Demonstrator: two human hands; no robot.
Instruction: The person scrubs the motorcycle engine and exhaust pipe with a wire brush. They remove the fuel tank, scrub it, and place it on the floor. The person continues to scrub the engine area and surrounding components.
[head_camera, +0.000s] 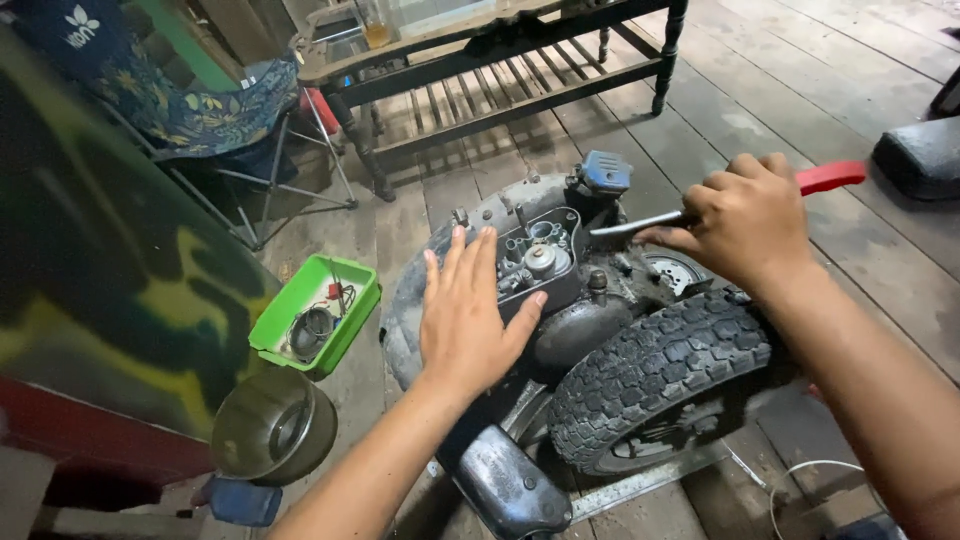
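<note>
R hand (745, 222) grips screwdriver (720, 205), tip at engine (540, 262).

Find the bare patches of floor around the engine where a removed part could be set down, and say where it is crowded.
Bare planks lie between the slatted bench and the engine, and right of the tyre. A narrower strip runs between the green tray and the folding chair. It is crowded by the left hand, the right hand with its screwdriver, and the metal bowl.
</note>
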